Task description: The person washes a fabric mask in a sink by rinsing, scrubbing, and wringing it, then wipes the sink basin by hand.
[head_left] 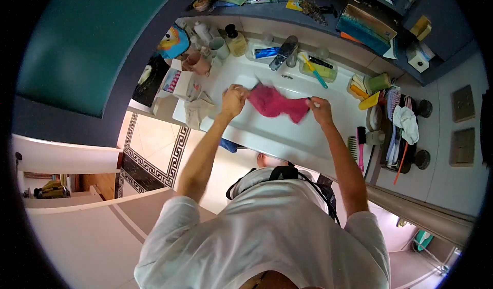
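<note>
A dark pink cloth is stretched over the white sink basin, slightly blurred by motion. My left hand is closed on its left end, near a thin dark strip. At the cloth's right end, my right hand pinches a corner, with fingers pressed together. Behind the cloth stands the faucet. A pale cloth hangs over the sink's left edge, beside my left forearm.
Cups and bottles, including a yellowish pump bottle, crowd the back left. A toothbrush lies right of the faucet. Brushes, including a pink one, sit along the right. A shelf runs above the sink.
</note>
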`<state>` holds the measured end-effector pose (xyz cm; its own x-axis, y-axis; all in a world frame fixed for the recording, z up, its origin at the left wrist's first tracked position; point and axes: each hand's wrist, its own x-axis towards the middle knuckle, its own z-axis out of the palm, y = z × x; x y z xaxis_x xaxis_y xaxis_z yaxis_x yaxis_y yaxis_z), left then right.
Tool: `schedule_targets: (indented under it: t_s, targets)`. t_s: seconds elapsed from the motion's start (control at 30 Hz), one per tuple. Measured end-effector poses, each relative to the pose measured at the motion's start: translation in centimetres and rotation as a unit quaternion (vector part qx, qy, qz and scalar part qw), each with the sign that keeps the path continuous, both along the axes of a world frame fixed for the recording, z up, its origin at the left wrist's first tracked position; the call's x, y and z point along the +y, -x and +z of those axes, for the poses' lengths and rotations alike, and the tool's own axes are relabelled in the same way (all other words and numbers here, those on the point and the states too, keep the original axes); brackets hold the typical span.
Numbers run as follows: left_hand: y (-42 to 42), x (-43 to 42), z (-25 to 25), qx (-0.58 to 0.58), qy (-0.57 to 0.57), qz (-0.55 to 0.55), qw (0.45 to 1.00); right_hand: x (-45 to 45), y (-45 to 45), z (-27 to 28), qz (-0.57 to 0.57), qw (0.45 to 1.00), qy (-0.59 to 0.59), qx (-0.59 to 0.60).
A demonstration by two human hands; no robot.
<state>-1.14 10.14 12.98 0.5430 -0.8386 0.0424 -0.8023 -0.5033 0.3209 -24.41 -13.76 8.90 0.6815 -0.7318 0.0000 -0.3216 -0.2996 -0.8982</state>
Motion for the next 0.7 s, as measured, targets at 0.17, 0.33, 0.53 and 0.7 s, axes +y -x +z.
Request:
schedule_targets:
  t_s: [0.17,0.33,0.53,0.7]
  targets:
    - [-2.7,-0.7,-2.1,0.107,0.270,0.077,0.954,-0.6,-0.5,-2.2,-0.041,0.994,-0.072,-0.070]
    - [-3.3,1.1,-2.9,0.227,0.297,0.055,0.926,-1.9,0.1,0.6,0.007,0.990,-0.110,-0.088]
    - [-1.7,1.2,7.4,0.392,0.304,0.051,0.867,-0.6,1.2,14.6,0.048,0.989,-0.058,-0.127]
    - [-0.9,1.9,16.0,0.573,0.409,-0.006,0.710,2.2,3.4,23.1,0.075,0.949,0.125,-0.279]
